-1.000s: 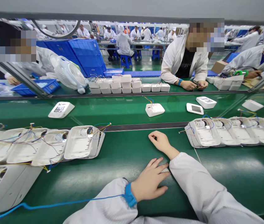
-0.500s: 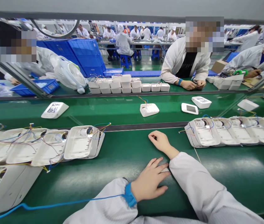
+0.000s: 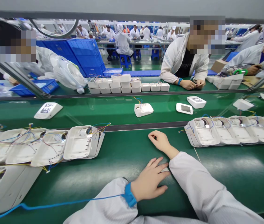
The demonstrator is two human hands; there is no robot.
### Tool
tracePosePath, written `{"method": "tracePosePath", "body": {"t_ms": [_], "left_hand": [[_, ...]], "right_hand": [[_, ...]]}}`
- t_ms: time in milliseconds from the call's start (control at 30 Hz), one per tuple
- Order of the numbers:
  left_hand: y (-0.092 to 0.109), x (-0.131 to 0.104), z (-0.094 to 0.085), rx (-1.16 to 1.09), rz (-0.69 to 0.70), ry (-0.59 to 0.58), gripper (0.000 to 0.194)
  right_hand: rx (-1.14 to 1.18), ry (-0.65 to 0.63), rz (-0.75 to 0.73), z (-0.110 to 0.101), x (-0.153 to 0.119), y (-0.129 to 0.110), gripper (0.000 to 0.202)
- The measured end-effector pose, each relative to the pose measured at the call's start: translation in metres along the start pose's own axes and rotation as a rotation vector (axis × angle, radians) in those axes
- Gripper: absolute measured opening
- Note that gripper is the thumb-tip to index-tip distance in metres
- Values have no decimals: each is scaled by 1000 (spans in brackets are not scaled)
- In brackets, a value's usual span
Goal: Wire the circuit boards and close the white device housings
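My left hand (image 3: 150, 181) lies palm down on the green work surface (image 3: 122, 149), fingers spread and holding nothing, with a blue strap (image 3: 130, 194) and cord at the wrist. Just beyond it, my right hand (image 3: 161, 141) rests on its side with its fingers curled in; no object shows in them. White housings with wires stand in a row (image 3: 78, 144) to the left of my hands. Another such row (image 3: 205, 132) is to the right, nearer my right hand. Neither hand touches a housing.
Behind a dark rail (image 3: 141, 126), a green belt (image 3: 99, 109) carries a wired white part (image 3: 143, 109), a white unit with a screen (image 3: 184, 108) and other white pieces. Across it, a person (image 3: 183, 59) leans on the far bench beside stacked housings (image 3: 122, 84).
The white parts on the belt have shifted a little to the left. The person across has moved their head slightly. My two hands have stayed in place.
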State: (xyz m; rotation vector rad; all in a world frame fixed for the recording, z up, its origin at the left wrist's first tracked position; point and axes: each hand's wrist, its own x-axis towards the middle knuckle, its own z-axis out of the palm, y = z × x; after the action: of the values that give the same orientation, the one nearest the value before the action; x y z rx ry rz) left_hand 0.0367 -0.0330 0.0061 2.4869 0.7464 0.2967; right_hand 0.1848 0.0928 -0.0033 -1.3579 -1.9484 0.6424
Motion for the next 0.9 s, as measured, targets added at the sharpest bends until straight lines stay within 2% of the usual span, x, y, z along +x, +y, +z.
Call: {"method": "tracePosePath", "body": {"t_ms": [233, 300, 367, 433, 500, 600, 733, 900], "left_hand": [[-2, 0, -1, -60, 17, 62, 43], [-13, 0, -7, -85, 50, 149, 34], [-34, 2, -18, -91, 38, 304, 25], [-60, 5, -32, -77, -98, 507, 21], [-86, 12, -48, -1, -272, 620, 22], [-119, 32, -71, 66, -368, 637, 26], [-149, 72, -96, 95, -496, 622, 41], [-179, 108, -109, 72, -744, 692, 47]], "right_hand": [[-8, 3, -1, 0, 1, 1, 14], [-11, 5, 3, 0, 2, 1, 14], [-10, 6, 6, 0, 3, 1, 15], [-6, 6, 11, 1, 3, 2, 15], [3, 7, 16, 1, 4, 3, 14], [18, 16, 23, 1, 5, 5, 14], [32, 32, 31, 0, 6, 5, 13], [27, 27, 38, 0, 7, 6, 14]]}}
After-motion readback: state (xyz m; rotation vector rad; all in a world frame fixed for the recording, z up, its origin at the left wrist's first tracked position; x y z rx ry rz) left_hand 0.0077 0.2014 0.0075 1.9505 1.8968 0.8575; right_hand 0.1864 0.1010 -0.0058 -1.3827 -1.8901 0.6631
